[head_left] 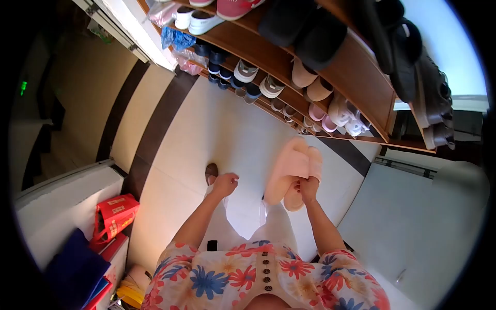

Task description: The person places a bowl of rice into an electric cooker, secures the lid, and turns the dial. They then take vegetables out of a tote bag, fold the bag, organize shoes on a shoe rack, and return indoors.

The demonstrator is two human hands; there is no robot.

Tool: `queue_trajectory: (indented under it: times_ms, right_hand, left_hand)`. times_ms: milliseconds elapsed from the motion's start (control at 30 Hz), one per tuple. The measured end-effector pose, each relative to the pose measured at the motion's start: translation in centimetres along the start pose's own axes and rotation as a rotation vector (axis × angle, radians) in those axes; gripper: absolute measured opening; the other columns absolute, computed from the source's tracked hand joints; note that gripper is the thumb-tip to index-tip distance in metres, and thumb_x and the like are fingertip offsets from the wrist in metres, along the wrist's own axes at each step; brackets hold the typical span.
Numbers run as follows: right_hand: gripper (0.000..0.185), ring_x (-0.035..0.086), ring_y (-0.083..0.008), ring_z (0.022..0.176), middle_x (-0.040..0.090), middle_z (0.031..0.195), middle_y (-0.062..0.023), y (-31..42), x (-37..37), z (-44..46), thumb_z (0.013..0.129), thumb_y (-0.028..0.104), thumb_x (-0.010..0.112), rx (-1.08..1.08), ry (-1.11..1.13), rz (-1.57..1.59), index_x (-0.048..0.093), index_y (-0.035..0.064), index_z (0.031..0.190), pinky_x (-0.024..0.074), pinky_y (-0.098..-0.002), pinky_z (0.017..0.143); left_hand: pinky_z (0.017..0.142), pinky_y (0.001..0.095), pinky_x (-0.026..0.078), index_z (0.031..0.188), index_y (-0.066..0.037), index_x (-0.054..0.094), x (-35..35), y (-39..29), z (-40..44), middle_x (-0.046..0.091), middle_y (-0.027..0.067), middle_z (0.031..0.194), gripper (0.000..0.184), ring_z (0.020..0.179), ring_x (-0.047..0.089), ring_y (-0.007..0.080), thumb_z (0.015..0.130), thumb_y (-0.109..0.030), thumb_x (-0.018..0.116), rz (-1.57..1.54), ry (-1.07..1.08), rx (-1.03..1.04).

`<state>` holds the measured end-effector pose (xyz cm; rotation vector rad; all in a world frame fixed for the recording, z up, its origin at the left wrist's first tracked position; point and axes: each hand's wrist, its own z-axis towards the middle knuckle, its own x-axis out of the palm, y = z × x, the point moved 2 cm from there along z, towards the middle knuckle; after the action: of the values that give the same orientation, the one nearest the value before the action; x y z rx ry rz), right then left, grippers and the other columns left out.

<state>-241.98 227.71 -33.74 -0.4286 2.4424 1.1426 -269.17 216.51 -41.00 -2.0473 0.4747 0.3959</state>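
In the head view, my right hand (309, 189) grips a pair of peach slippers (290, 168) near their heel ends, and the slippers hang in front of my right leg. My left hand (226, 184) is curled up over the floor near my left foot, with its fingers together; whether something small is in it cannot be made out. A brown shoe (211, 171) shows on the floor just beyond my left hand. Ahead stands a wooden shoe rack (356, 67) with several pairs of shoes on its shelves.
Black slippers (320, 44) lie on an upper shelf, with dark shoes (434, 98) at the right end. A red bag (114, 212) and a dark blue cloth (77, 266) are at the lower left. A pale door or cabinet (408, 212) stands at the right.
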Motion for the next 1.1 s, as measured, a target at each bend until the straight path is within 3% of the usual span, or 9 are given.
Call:
queue_trajectory:
  times_ms: [233,367,433,500,633,733,933,1033,1100]
  right_hand:
    - [0.012,0.052,-0.0141,0.041,0.054,0.057,-0.0072,1.2,-3.7,-4.4,0.077,0.007,0.051,0.047,-0.09,0.184,0.054,-0.0025,0.071,0.038,-0.0234,0.034]
    - [0.01,0.052,-0.0149,0.041,0.054,0.059,-0.0083,0.5,-6.3,-5.2,0.076,0.008,0.052,0.101,-0.094,0.242,0.053,-0.0016,0.074,0.0374,-0.0239,0.033]
    - [0.012,0.052,-0.0149,0.042,0.054,0.059,-0.0082,-0.6,-7.9,-4.1,0.077,0.01,0.053,0.087,-0.081,0.244,0.053,-0.0017,0.075,0.038,-0.0238,0.034]
    - [0.014,0.053,-0.0148,0.043,0.054,0.059,-0.0082,-2.0,-9.8,-4.0,0.077,0.012,0.054,0.095,-0.089,0.235,0.054,-0.0018,0.075,0.0386,-0.0238,0.034]
    - [0.017,0.053,-0.0146,0.042,0.054,0.058,-0.0078,-3.2,-13.5,-3.3,0.078,0.014,0.056,0.105,-0.119,0.218,0.054,-0.002,0.072,0.0394,-0.0238,0.033]
    - [0.017,0.054,-0.0148,0.041,0.054,0.055,-0.0075,-4.8,-15.2,-2.7,0.076,0.013,0.057,0.146,-0.129,0.162,0.054,-0.0021,0.069,0.0399,-0.0239,0.032]
    - [0.016,0.054,-0.0156,0.04,0.053,0.053,-0.0079,-3.5,-15.0,-3.8,0.072,0.011,0.06,0.215,-0.192,0.174,0.054,-0.0028,0.067,0.0417,-0.0247,0.033]
    - [0.016,0.054,-0.0158,0.039,0.053,0.053,-0.0082,-2.9,-14.0,-4.5,0.072,0.01,0.06,0.224,-0.239,0.177,0.054,-0.0028,0.066,0.0419,-0.0252,0.032]
    - [0.016,0.053,-0.0159,0.039,0.054,0.053,-0.0082,-2.2,-12.8,-5.1,0.072,0.01,0.061,0.212,-0.275,0.154,0.054,-0.0028,0.065,0.0419,-0.0254,0.032]
  left_hand:
    - [0.07,0.0394,0.044,0.094,-0.009,0.059,-8.6,-14.4,8.0,0.055,0.014,0.088,0.024,0.077,0.054,0.0317,0.072,-0.01,0.051,0.24,-0.158,0.348]
    - [0.078,0.0408,0.041,0.102,-0.007,0.053,-8.8,-23.9,14.8,0.05,0.0148,0.105,0.03,0.099,0.046,0.031,0.072,-0.012,0.055,0.362,-0.45,0.659]
    - [0.085,0.0428,0.036,0.106,-0.005,0.046,-7.7,-28.1,16.9,0.046,0.0126,0.11,0.036,0.102,0.041,0.0309,0.074,-0.02,0.054,0.503,-0.59,0.71]
    - [0.086,0.0441,0.036,0.113,-0.008,0.043,-6.6,-29.9,19.4,0.043,0.0117,0.116,0.045,0.108,0.039,0.03,0.073,-0.025,0.056,0.685,-0.472,0.637]
    - [0.091,0.0419,0.033,0.119,-0.015,0.043,-5.8,-32.9,21.5,0.04,0.0112,0.124,0.054,0.115,0.036,0.0272,0.069,-0.029,0.06,0.994,-0.177,0.493]
    - [0.091,0.039,0.034,0.116,-0.018,0.048,-5.8,-33.6,24.4,0.046,0.0095,0.118,0.054,0.112,0.04,0.0244,0.065,-0.028,0.063,0.724,0.05,0.417]
    - [0.081,0.0388,0.04,0.098,-0.01,0.059,-5.7,-32.8,25.6,0.056,0.0142,0.102,0.04,0.096,0.052,0.028,0.064,-0.029,0.062,0.726,-0.17,0.738]
    - [0.081,0.039,0.04,0.097,-0.008,0.058,-7.0,-32.6,24.8,0.056,0.0143,0.102,0.039,0.094,0.052,0.0294,0.062,-0.025,0.064,0.727,-0.026,0.601]
    - [0.079,0.0386,0.041,0.091,-0.007,0.059,-8.2,-30.2,25.1,0.057,0.0137,0.098,0.035,0.092,0.053,0.029,0.062,-0.025,0.065,0.765,-0.242,0.854]
